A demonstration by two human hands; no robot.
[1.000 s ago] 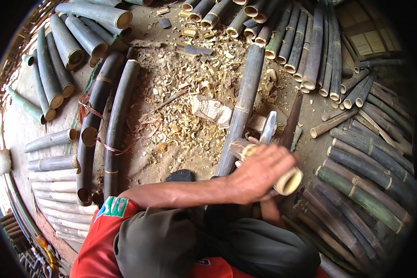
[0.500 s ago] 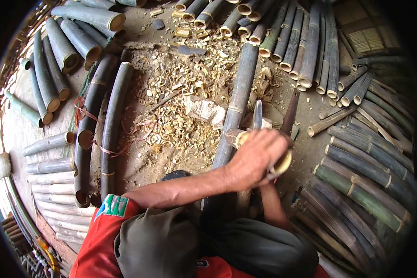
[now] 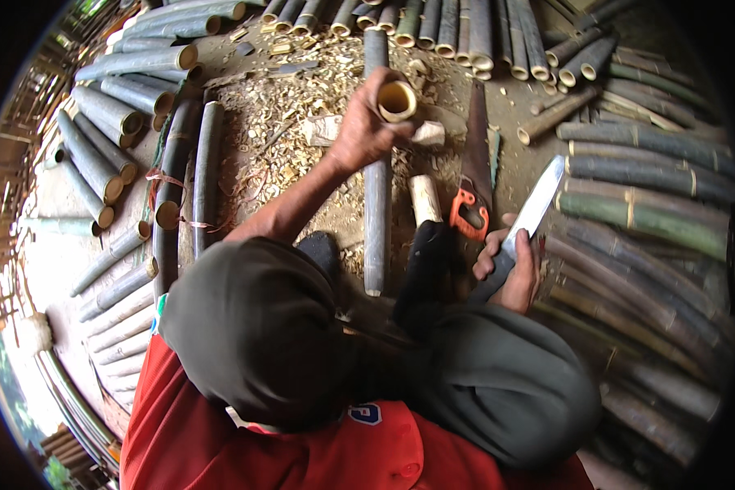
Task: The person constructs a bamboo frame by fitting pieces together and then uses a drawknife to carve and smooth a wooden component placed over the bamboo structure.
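My left hand (image 3: 363, 131) is raised over the wood shavings, wrapped around a short bamboo tube (image 3: 397, 100). The tube's round open end shows, with pale yellow walls inside. At the right, my right hand (image 3: 510, 268) grips the dark handle of a knife (image 3: 541, 194), its broad bright blade slanting up and away to the right. Tube and knife are well apart. Below the tube lies a long dark bamboo pole (image 3: 376, 208), crossing a pale wood block (image 3: 322, 129). A handsaw (image 3: 476, 147) with an orange handle lies just beyond my right hand.
Wood shavings (image 3: 294, 163) cover the middle of the ground. A short pale wood piece (image 3: 424, 200) stands by my dark-covered foot (image 3: 423, 261). Cut bamboo poles are stacked at the far side (image 3: 445, 28), at the right (image 3: 645, 175) and at the left (image 3: 90, 155).
My left hand has lifted the bamboo tube away and to the left. My right hand and the knife, earlier mostly hidden behind it, are now in plain sight at the right. The whole view has shifted.
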